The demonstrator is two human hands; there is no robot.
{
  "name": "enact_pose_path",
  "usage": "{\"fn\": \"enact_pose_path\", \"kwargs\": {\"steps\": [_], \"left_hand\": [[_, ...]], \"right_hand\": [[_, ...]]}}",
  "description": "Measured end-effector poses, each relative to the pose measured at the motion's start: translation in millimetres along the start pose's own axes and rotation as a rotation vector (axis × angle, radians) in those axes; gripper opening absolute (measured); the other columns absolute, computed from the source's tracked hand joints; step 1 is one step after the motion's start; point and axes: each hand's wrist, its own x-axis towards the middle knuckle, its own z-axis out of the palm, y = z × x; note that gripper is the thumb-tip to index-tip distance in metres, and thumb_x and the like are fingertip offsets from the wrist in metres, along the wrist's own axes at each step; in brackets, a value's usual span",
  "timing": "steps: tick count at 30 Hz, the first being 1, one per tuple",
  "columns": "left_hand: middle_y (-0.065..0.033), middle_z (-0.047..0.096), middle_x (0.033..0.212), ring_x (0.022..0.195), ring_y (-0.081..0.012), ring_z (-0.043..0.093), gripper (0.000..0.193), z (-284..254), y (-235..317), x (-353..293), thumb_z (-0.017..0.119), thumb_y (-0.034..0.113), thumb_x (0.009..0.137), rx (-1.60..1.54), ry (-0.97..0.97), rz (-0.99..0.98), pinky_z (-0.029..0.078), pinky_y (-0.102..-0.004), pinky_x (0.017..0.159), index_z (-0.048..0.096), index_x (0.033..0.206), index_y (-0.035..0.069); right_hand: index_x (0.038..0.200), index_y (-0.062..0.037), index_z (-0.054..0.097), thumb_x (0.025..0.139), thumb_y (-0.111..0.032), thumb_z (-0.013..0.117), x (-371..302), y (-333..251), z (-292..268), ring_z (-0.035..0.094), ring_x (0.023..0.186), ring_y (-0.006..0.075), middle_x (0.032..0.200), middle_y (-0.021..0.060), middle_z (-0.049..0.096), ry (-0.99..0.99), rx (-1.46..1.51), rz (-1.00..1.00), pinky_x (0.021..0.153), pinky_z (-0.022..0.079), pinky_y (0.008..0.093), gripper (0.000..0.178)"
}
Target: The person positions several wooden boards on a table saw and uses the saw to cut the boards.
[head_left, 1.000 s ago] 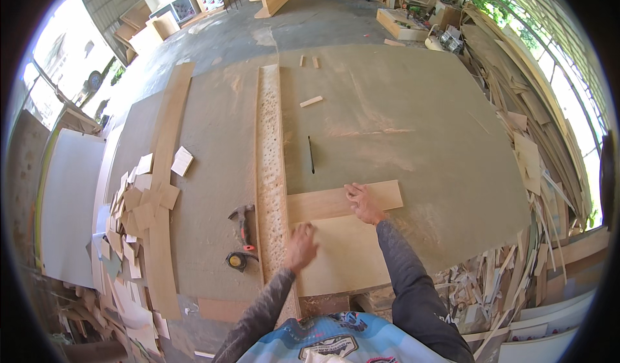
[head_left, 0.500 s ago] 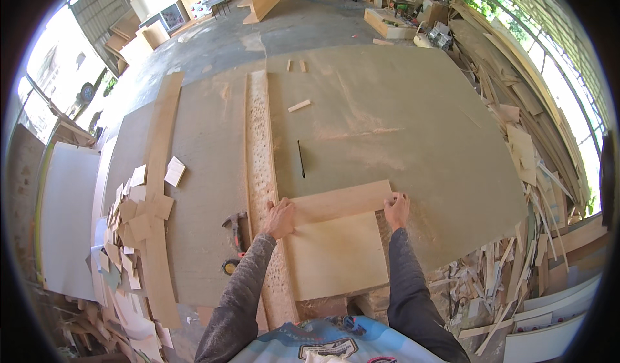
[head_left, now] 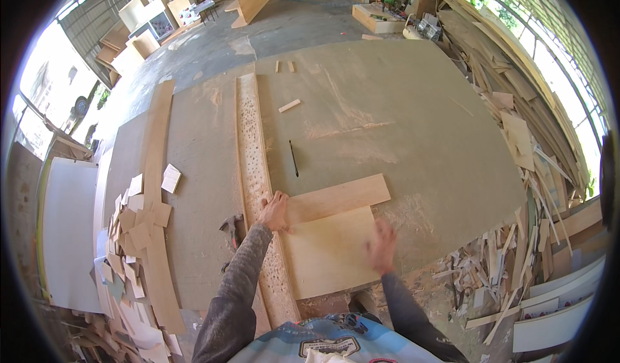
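A narrow wooden board (head_left: 339, 195) lies along the far edge of a square pale plywood panel (head_left: 332, 253), close in front of me. My left hand (head_left: 274, 212) grips the board's left end with bent fingers, beside the long pitted strip (head_left: 252, 137) with raised edges. Over the panel's right edge is my right hand (head_left: 382, 239), away from the board. Motion smears its fingers, so whether it touches the panel is unclear. A claw hammer (head_left: 232, 229) rests left of the strip, partly behind my left forearm.
The big worktop sheet (head_left: 439, 131) carries a dark pencil-like stick (head_left: 294, 158) and small wood blocks (head_left: 290, 105). Scattered square offcuts (head_left: 139, 224) lie on a long plank (head_left: 155, 169) at left. Scrap strips (head_left: 491, 266) and stacked boards (head_left: 497, 66) crowd the right side.
My right hand has left the narrow board's right end and moved toward me, down to the panel's right edge. My left hand stays at the board's left end. The view has shifted slightly.
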Motion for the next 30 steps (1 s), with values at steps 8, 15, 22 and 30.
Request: {"fn": "enact_pose_path", "kwargs": {"steps": [8, 15, 22, 30], "left_hand": [[-0.0169, 0.049, 0.129, 0.128, -0.0371, 0.047, 0.121, 8, -13, 7, 0.098, 0.042, 0.030, -0.046, 0.013, 0.037, 0.034, -0.0525, 0.102, 0.049, 0.133, 0.000], [-0.0151, 0.051, 0.127, 0.132, -0.0313, 0.044, 0.109, 2, -9, 1, 0.097, 0.040, 0.035, 0.078, 0.028, 0.009, 0.033, -0.0538, 0.100, 0.052, 0.126, 0.001], [-0.0147, 0.051, 0.123, 0.128, -0.0320, 0.047, 0.109, -9, 3, -1, 0.097, 0.038, 0.035, 0.037, -0.038, -0.003, 0.030, -0.0524, 0.103, 0.053, 0.127, 0.000], [-0.0152, 0.053, 0.126, 0.129, -0.0318, 0.050, 0.112, -19, -11, 12, 0.098, 0.041, 0.035, 0.015, 0.023, 0.038, 0.031, -0.0561, 0.103, 0.053, 0.129, 0.000]], "right_hand": [[0.139, -0.0003, 0.054, 0.083, -0.032, 0.077, -98, -63, 2, 0.039, 0.145, 0.0321, 0.153, 0.0153, 0.045, -0.387, 0.158, -0.338, 0.120, 0.028, 0.0514, 0.069], [0.147, -0.0007, 0.048, 0.081, -0.023, 0.075, -110, -61, 0, 0.033, 0.149, 0.0286, 0.157, 0.0125, 0.039, -0.474, -0.115, -0.337, 0.123, 0.021, 0.0551, 0.075], [0.148, -0.0024, 0.047, 0.078, -0.019, 0.074, -117, -61, 8, 0.031, 0.150, 0.0303, 0.158, 0.0137, 0.038, -0.464, -0.061, -0.296, 0.123, 0.016, 0.0596, 0.077], [0.142, -0.0029, 0.053, 0.081, -0.029, 0.074, -95, -67, 15, 0.033, 0.150, 0.0273, 0.156, 0.0109, 0.042, -0.449, -0.057, -0.251, 0.124, 0.017, 0.0562, 0.070]]}}
